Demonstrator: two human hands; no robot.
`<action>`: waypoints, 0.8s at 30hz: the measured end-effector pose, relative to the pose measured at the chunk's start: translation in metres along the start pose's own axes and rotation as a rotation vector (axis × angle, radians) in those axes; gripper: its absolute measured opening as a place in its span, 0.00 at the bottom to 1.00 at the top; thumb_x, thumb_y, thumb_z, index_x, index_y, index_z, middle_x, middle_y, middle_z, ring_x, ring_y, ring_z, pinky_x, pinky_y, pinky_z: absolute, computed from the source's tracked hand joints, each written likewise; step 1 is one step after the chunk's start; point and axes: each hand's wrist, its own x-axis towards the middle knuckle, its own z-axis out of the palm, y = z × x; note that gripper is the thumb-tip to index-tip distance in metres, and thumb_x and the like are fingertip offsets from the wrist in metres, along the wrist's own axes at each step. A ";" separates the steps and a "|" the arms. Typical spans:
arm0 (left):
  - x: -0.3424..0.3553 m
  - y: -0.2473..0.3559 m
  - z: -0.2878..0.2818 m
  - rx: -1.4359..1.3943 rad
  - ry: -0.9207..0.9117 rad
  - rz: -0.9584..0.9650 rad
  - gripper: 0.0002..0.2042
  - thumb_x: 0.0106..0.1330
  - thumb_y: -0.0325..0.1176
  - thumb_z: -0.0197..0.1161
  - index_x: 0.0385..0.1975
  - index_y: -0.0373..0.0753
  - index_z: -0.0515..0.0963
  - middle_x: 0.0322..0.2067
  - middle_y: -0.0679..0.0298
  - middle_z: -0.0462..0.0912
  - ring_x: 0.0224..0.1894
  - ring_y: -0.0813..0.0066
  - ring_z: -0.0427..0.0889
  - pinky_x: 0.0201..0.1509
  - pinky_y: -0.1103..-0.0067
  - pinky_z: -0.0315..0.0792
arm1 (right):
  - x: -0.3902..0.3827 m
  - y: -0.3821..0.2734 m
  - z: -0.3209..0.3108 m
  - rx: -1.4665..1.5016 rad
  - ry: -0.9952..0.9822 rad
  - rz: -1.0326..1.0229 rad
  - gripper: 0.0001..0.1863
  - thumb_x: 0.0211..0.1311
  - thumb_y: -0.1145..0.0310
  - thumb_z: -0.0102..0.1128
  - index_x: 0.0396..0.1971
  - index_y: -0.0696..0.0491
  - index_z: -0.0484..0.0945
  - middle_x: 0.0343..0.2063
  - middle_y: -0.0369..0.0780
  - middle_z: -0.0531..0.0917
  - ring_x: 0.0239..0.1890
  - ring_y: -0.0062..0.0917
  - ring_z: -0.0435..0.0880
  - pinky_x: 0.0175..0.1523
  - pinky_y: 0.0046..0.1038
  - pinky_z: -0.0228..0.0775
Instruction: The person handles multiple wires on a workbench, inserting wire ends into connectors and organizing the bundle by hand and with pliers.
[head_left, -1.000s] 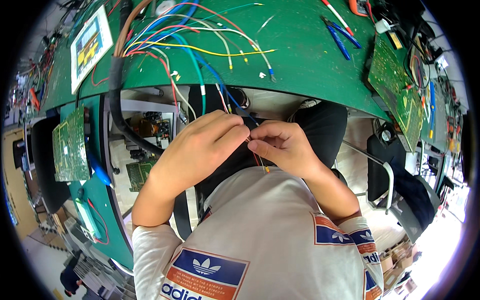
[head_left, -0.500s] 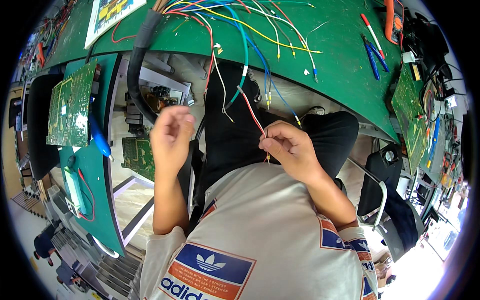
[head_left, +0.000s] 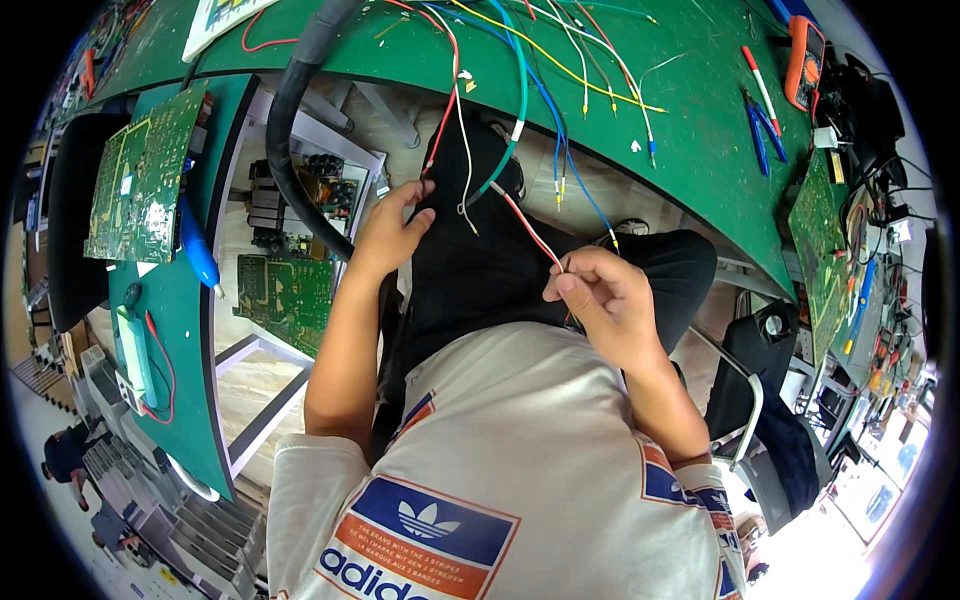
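Observation:
Between the thumb and fingers of my right hand (head_left: 612,295) is pinched a pair of thin red and white wires (head_left: 530,227), running up to a grey sleeve over my lap. My left hand (head_left: 392,235) reaches to the lower end of a hanging red wire (head_left: 440,130). Its fingertips are at that end, with thumb and forefinger apart; whether they touch it is hard to tell. Beside it hangs a thin white wire (head_left: 464,150) with a metal tip. A teal wire (head_left: 522,90) with a white band curves down close to the pair. Blue wires (head_left: 550,110) with tipped ends dangle farther right.
A thick black cable (head_left: 283,120) loops down at the left. On the green bench (head_left: 690,60) lie blue-handled pliers (head_left: 765,130), a red and white pen (head_left: 758,85) and an orange meter (head_left: 803,65). Circuit boards stand at left (head_left: 140,185) and right (head_left: 820,240).
My left hand has moved up and right, from beside the black cable to the end of the red wire. My right hand still pinches the wire pair. The view has shifted slightly.

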 end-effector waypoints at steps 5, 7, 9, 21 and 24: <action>-0.015 0.009 -0.017 -0.356 -0.273 -0.184 0.07 0.67 0.26 0.57 0.39 0.31 0.78 0.31 0.63 0.83 0.34 0.79 0.78 0.41 0.82 0.70 | 0.006 0.017 0.004 0.358 -0.022 0.040 0.05 0.67 0.76 0.56 0.39 0.61 0.75 0.31 0.39 0.80 0.34 0.20 0.80 0.38 0.23 0.74; -0.026 0.019 -0.024 -0.326 -0.293 -0.189 0.07 0.68 0.26 0.54 0.40 0.31 0.77 0.32 0.64 0.82 0.33 0.81 0.76 0.40 0.83 0.71 | 0.010 0.021 0.010 0.526 -0.042 0.092 0.05 0.67 0.75 0.57 0.39 0.60 0.75 0.32 0.38 0.80 0.35 0.20 0.80 0.40 0.24 0.74; -0.033 0.034 -0.031 -0.414 -0.401 -0.276 0.08 0.69 0.26 0.53 0.42 0.30 0.76 0.33 0.64 0.82 0.33 0.81 0.76 0.40 0.83 0.71 | 0.011 0.027 0.016 0.546 -0.049 0.127 0.06 0.67 0.74 0.58 0.39 0.60 0.75 0.32 0.38 0.80 0.35 0.20 0.80 0.40 0.24 0.74; -0.061 0.038 -0.022 -0.431 -0.161 -0.258 0.13 0.67 0.26 0.59 0.49 0.29 0.73 0.32 0.65 0.81 0.31 0.84 0.75 0.36 0.86 0.70 | 0.004 0.028 0.015 0.558 -0.050 0.122 0.05 0.66 0.76 0.58 0.38 0.61 0.76 0.32 0.39 0.80 0.33 0.21 0.79 0.39 0.24 0.73; -0.053 0.036 -0.015 -0.203 0.037 -0.236 0.15 0.65 0.25 0.61 0.50 0.29 0.72 0.30 0.69 0.77 0.29 0.86 0.73 0.35 0.87 0.67 | -0.001 0.026 0.009 0.520 -0.040 0.089 0.04 0.66 0.75 0.56 0.38 0.59 0.76 0.31 0.39 0.79 0.33 0.24 0.79 0.38 0.26 0.73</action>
